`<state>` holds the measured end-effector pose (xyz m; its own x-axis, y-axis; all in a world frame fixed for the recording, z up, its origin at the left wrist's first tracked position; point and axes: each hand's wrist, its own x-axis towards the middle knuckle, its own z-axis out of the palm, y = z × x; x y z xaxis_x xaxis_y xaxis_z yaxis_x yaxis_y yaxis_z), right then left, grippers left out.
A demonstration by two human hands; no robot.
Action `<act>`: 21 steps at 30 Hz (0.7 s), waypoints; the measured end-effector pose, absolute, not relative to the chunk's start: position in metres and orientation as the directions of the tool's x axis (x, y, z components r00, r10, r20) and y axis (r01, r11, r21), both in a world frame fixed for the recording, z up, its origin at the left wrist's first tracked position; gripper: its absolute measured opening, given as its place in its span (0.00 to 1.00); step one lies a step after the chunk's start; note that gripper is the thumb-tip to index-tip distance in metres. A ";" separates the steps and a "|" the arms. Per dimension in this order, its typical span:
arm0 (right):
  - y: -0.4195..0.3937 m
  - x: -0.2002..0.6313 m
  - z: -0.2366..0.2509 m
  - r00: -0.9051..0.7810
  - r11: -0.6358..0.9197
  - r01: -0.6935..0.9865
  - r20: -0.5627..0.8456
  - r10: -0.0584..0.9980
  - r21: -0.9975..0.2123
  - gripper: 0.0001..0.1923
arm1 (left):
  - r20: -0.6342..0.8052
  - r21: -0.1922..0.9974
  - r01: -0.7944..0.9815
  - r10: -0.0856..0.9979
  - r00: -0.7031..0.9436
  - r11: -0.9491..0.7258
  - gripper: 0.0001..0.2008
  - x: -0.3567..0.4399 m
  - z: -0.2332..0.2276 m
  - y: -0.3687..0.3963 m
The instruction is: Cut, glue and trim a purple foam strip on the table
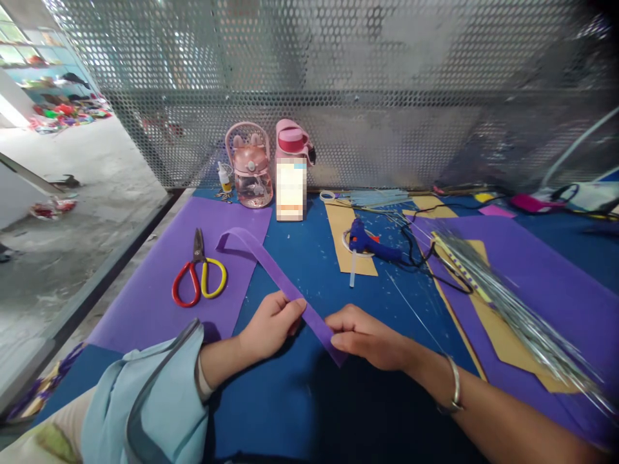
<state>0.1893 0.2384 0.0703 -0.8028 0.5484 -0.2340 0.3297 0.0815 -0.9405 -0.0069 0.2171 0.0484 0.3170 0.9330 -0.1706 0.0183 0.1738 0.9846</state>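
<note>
A long purple strip (275,270), of felt or foam by its look, stretches between my two hands over the blue table (290,419). My left hand (271,322) pinches it near the middle, thumb on top. Close to its lower end, my right hand (365,338) grips it between thumb and fingers. The far end of the strip curls over above a purple sheet (145,264). On that sheet lie scissors (198,261) with one red and one yellow handle, blades pointing away. A blue glue gun (372,243) rests beyond my right hand, a clear glue stick at its front.
Along the back stand a pink bottle (254,174), a phone-like screen (291,190) and a small white glue bottle (224,177), before a perforated metal panel (338,51). To the right, a bundle of silvery wires (517,303) lies on tan and purple sheets, near a black cord.
</note>
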 end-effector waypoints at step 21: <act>0.236 0.176 0.062 -0.700 0.062 0.322 -0.193 0.687 -0.945 0.15 | -0.161 0.986 0.033 0.906 0.391 0.161 0.23 -0.005 0.050 0.215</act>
